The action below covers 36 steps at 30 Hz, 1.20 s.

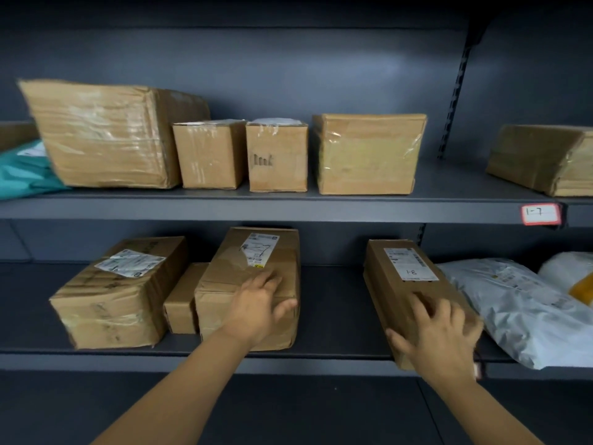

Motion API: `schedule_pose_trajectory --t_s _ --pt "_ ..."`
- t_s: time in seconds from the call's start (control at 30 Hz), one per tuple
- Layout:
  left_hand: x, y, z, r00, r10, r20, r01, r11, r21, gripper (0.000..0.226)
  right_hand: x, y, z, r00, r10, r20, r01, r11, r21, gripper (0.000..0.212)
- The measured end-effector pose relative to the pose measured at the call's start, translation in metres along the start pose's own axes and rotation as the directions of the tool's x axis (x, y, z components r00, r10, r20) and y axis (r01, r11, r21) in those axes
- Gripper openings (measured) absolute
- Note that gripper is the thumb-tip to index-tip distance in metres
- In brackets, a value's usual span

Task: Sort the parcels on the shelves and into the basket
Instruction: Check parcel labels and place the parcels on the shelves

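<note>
The right hand lies on the near end of a flat brown parcel marked 1-8 on the lower shelf; that grip is spread, thumb hooked over the parcel's left near corner, fingers splayed across its top, nothing closed round it yet. The parcel's near end overhangs the shelf lip slightly and it sits askew. The left hand rests likewise open on the top of a taller parcel marked 1-7, thumb over its right front edge.

To do this step well, I would judge: press down lightly and slide each parcel, keeping the label in sight so the number can be matched to the shelf tag 1-7 above the right grip. Get the fingers under the overhanging end before lifting.

Just right of the right grip lies a grey mailer bag, touching or nearly touching the parcel; which, I cannot tell. The fingertips there are blurred. No basket is in view. Label print beyond the handwritten numbers is unreadable.
</note>
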<state>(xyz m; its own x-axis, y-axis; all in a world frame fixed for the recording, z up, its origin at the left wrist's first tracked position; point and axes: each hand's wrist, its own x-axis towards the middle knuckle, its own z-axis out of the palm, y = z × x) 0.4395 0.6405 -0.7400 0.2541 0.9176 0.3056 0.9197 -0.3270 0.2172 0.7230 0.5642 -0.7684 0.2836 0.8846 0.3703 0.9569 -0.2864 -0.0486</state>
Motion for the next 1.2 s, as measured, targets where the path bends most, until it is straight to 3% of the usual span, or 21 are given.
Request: schedule_pose_trajectory --t_s 0.1,0.23,0.33,0.43,0.57,0.7,0.8,0.97,1.2 --pt "-0.009 -0.018 -0.008 0.981 -0.056 -0.184 0.048 0.998 -0.051 0.065 -0.004 -0.043 -0.004 0.95 -0.278 -0.139 0.298 0.942 0.152 0.06" --pt "-0.018 -0.058 -0.016 0.928 -0.255 -0.27 0.226 0.965 -0.132 0.056 0.0 -0.116 -0.016 0.939 -0.341 0.034 0.268 0.792 0.548 0.063" --pt "-0.021 -0.085 -0.018 0.906 -0.398 -0.146 0.351 0.897 -0.27 0.061 0.007 -0.152 -0.02 0.914 -0.362 0.185 0.14 0.707 0.693 0.065" --pt "-0.022 -0.089 -0.021 0.81 -0.565 0.16 0.537 0.602 -0.591 0.06 0.011 -0.169 -0.019 0.883 -0.358 0.303 -0.011 0.63 0.777 0.064" --pt "-0.029 -0.08 -0.016 0.795 -0.556 0.242 0.484 0.343 -0.805 0.051 0.005 -0.166 -0.009 0.931 -0.233 0.282 -0.093 0.595 0.798 0.052" --pt "-0.037 -0.063 -0.016 0.826 -0.443 0.349 0.489 0.256 -0.834 0.042 0.002 -0.15 -0.007 0.969 0.048 0.244 -0.225 0.587 0.778 0.054" --pt "-0.039 -0.055 -0.02 0.854 -0.325 0.406 0.492 0.255 -0.832 0.062 0.002 -0.134 -0.011 0.952 0.098 0.29 -0.289 0.601 0.745 0.063" --pt "-0.043 -0.052 -0.028 0.863 -0.17 0.476 0.506 0.309 -0.806 0.086 -0.006 -0.121 -0.02 0.959 0.056 0.279 -0.254 0.611 0.75 0.058" --pt "-0.046 -0.045 -0.023 0.856 -0.154 0.493 0.515 0.322 -0.794 0.092 -0.007 -0.11 -0.024 0.964 0.026 0.265 -0.22 0.637 0.739 0.06"
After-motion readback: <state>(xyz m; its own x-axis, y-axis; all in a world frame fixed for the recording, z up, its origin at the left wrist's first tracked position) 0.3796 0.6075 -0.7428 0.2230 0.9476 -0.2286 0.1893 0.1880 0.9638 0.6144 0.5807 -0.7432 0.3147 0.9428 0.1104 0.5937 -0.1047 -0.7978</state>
